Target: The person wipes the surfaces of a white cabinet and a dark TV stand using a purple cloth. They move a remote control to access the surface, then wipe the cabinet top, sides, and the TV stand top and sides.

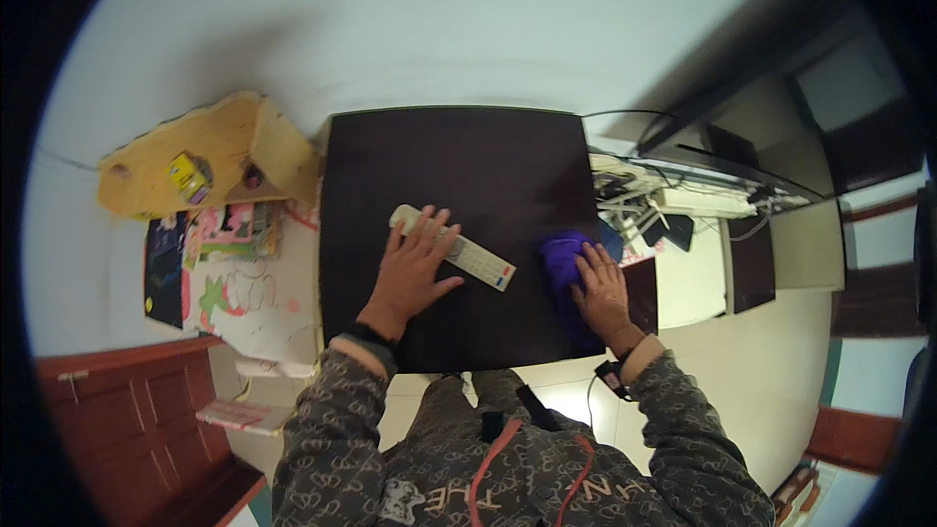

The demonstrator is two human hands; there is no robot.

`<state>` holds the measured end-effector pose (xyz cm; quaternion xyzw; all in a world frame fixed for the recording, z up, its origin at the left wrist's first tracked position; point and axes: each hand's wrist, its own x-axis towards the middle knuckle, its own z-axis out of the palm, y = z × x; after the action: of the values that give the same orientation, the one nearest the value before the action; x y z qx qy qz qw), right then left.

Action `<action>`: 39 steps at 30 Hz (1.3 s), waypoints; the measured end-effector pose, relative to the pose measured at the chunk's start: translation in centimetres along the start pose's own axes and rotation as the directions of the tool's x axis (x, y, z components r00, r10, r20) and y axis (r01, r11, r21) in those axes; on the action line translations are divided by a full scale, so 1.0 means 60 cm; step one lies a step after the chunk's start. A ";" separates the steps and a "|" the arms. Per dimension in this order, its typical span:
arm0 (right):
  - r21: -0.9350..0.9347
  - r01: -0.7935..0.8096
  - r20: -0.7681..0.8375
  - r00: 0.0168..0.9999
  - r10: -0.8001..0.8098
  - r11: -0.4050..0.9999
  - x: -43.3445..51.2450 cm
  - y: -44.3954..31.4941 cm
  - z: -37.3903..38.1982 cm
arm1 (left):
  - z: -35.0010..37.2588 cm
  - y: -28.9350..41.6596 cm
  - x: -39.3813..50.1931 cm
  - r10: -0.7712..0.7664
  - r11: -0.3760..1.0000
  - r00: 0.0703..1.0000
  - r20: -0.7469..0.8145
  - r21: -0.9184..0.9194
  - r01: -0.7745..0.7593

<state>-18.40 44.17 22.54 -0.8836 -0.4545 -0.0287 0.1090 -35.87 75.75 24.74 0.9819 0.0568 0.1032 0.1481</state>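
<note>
A pale remote control (479,263) lies slantwise on a dark square tabletop (454,161). My left hand (411,263) is over its upper part, fingers spread across it and thumb off to the side. The remote's lower end, with red and blue buttons, shows beyond the hand. Near the tabletop's right edge lies a crumpled purple cloth (562,252). My right hand (603,289) rests on the right side of this cloth, its fingers bent over the top. Whether those fingers grip the fabric is not clear.
To the left stand a yellow wooden shelf (285,150) holding a small yellow box (187,174) and a desk with a cartoon-printed cover (285,307). Cables and a dark phone-like object (679,232) lie on a white surface at right, below a large screen (761,80).
</note>
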 end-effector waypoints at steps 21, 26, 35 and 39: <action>0.117 0.116 -0.067 0.992 -0.109 0.986 0.446 -0.002 0.092 | 0.005 0.019 -0.145 -0.538 0.840 0.823 -0.182 -0.035 0.541; 0.320 0.398 -0.055 0.914 -0.403 0.860 0.262 -0.205 0.084 | 0.019 0.004 -0.192 -0.629 0.766 0.728 -0.274 -0.056 0.640; -0.029 0.089 -0.076 0.993 -0.091 0.996 0.337 0.111 0.050 | 0.056 -0.005 -0.210 -0.562 0.784 0.737 -0.375 0.044 0.620; 0.063 -0.015 -0.187 0.982 0.026 0.998 0.431 0.151 0.089 | 0.061 -0.006 -0.212 -0.549 0.780 0.750 -0.370 0.097 0.618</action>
<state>3.79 60.84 19.72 -0.8778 -0.4339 -0.0967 0.1785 -47.49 73.26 18.85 0.8936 0.3963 0.2031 0.0558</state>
